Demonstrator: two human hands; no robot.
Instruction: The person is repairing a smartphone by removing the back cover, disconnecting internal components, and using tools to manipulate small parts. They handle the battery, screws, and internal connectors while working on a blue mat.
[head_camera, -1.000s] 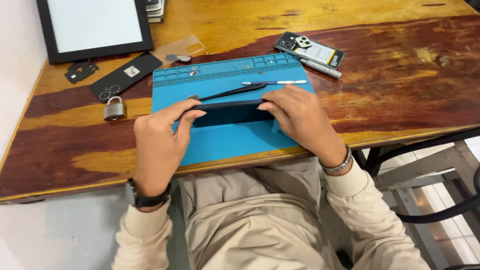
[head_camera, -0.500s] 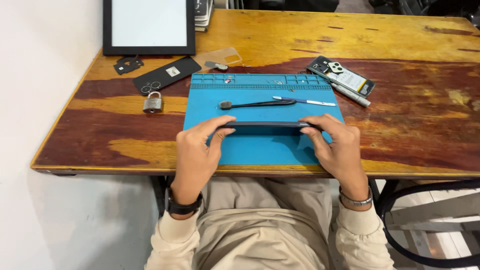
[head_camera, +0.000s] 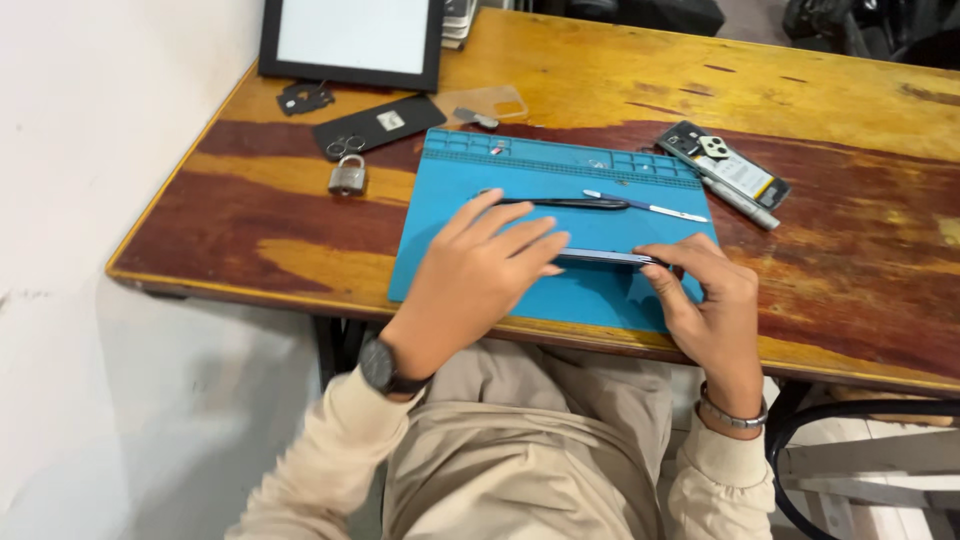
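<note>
On blue mat (head_camera: 600, 290), phone (head_camera: 605, 257) between hands

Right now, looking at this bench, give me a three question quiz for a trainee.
1. True or false: the padlock lies on the blue mat.
2. Which hand covers the phone from above? A left hand, B right hand, C neither.
3. Fill in: on the mat beyond the phone lie black tweezers and a thin white ____.

Key
1. False; it sits on the wooden table, left of the mat.
2. A; the left lies flat over it, while the right pinches its right end.
3. Tool; its exact kind is too small to tell.
</note>
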